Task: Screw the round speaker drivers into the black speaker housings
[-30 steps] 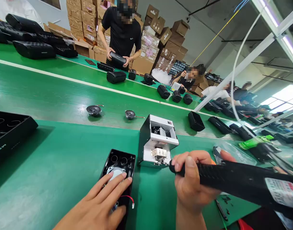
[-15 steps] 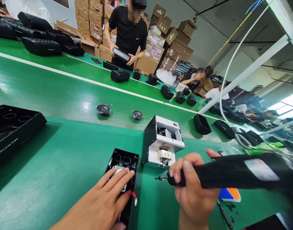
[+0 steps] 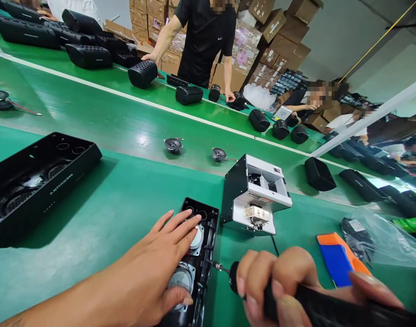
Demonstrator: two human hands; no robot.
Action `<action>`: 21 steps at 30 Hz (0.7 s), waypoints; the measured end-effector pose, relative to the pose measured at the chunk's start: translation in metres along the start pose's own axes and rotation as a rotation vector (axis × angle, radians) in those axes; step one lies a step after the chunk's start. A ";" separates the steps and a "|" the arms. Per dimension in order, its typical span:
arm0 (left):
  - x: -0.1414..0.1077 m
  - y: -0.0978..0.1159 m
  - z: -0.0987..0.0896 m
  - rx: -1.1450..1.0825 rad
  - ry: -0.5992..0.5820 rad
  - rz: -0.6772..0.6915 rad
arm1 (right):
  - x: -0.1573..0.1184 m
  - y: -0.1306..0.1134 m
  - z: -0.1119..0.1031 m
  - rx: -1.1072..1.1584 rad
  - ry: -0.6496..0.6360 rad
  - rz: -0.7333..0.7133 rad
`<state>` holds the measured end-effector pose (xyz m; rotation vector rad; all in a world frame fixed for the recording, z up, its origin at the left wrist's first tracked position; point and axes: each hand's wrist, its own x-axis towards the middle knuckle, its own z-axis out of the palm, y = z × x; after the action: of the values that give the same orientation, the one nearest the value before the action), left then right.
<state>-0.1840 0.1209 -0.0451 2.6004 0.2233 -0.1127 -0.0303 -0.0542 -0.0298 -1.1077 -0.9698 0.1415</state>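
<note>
My left hand lies flat with fingers spread on an open black speaker housing that has silver speaker drivers inside. My right hand grips a black electric screwdriver; its bit tip touches the housing's right edge. Just behind stands a white and black screw feeder box.
A second open black housing lies at the left. Two loose small speakers sit on the green belt. An orange and blue card and plastic bag lie at right. A person in black stands across, among black speakers and cardboard boxes.
My right hand has brought the screwdriver down and left, from the feeder box to the housing's edge. The view has shifted left. The person opposite has set a speaker down.
</note>
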 end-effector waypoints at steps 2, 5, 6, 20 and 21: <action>0.003 0.003 -0.004 -0.036 -0.053 -0.030 | 0.002 0.008 0.021 0.054 0.054 -0.024; 0.005 0.007 -0.010 -0.066 -0.119 -0.060 | 0.005 0.019 0.036 0.095 0.112 -0.028; 0.006 0.007 -0.011 -0.073 -0.124 -0.066 | 0.005 0.022 0.038 0.101 0.112 -0.029; 0.004 0.008 -0.008 -0.112 -0.127 -0.131 | -0.003 0.042 0.035 0.135 0.040 0.016; 0.004 0.008 -0.009 -0.106 -0.137 -0.140 | -0.004 0.043 0.035 0.144 0.017 0.012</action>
<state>-0.1783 0.1189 -0.0338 2.4589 0.3514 -0.3191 -0.0426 -0.0119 -0.0631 -0.9813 -0.9233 0.2075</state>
